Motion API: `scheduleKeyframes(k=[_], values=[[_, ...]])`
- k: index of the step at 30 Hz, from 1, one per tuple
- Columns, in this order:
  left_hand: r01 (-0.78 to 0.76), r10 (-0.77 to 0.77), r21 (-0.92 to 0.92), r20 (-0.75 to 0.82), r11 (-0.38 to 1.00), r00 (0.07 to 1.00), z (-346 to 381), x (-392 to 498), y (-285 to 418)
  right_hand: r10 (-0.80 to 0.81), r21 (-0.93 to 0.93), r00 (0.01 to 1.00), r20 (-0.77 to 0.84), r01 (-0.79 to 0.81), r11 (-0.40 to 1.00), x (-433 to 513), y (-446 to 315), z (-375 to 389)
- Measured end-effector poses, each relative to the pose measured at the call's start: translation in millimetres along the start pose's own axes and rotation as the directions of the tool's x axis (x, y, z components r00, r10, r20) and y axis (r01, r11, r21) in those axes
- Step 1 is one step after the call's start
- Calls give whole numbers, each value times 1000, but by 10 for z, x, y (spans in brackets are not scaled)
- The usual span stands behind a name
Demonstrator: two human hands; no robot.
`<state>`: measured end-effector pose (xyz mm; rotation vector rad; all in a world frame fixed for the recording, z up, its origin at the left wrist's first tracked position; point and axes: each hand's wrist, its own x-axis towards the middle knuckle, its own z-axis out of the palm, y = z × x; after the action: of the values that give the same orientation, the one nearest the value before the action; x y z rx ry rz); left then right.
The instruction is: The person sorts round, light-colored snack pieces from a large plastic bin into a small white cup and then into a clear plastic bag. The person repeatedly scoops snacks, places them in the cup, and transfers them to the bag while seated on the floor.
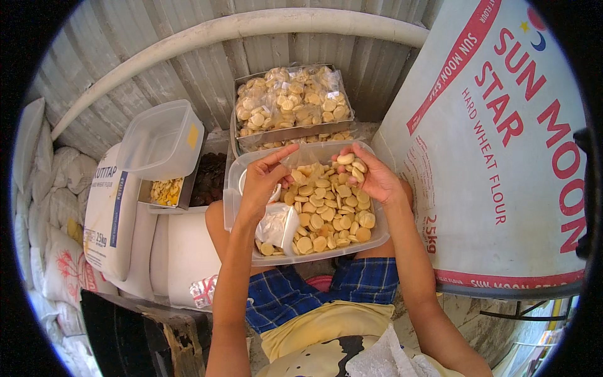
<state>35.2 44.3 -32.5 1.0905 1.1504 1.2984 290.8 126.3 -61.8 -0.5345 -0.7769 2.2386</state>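
Note:
My left hand [266,181] is over the left side of a clear plastic tub [380,221], index finger stretched out and thumb bent. It appears to hold a thin clear plastic bag [311,168], whose edges are hard to make out. Several small round pale biscuits [352,165] rest in the cupped fingers of my right hand [377,181], above the tub's far right part. Loose biscuits [325,212] of the same kind fill much of the tub, which sits across my lap. A bundle of clear plastic bags [278,226] lies on them at the left.
Behind the tub, a tray [294,132] is heaped with bagged biscuits. To the left are an empty clear container [158,136], a box of yellow pieces [167,192], dark pieces [209,176] and flour sacks [110,221]. A large flour sack [471,188] stands close at right.

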Motion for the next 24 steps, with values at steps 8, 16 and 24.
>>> scheduleKeyframes(k=[8, 16, 24], values=[[0, 0, -18, 1, 1000, 1000, 14, 1, -13, -310, -997, 950, -26, -1, 79, 114, 294, 129], [8, -7, -13, 14, 1000, 1000, -29, -3, -13, -196, -990, 976, 96, 74, -118, 241, 489, -3], [-17, 17, -33, 3, 999, 1000, -25, 7, -29, -280, -1000, 960, -18, -19, 0, 273, 554, 79]])
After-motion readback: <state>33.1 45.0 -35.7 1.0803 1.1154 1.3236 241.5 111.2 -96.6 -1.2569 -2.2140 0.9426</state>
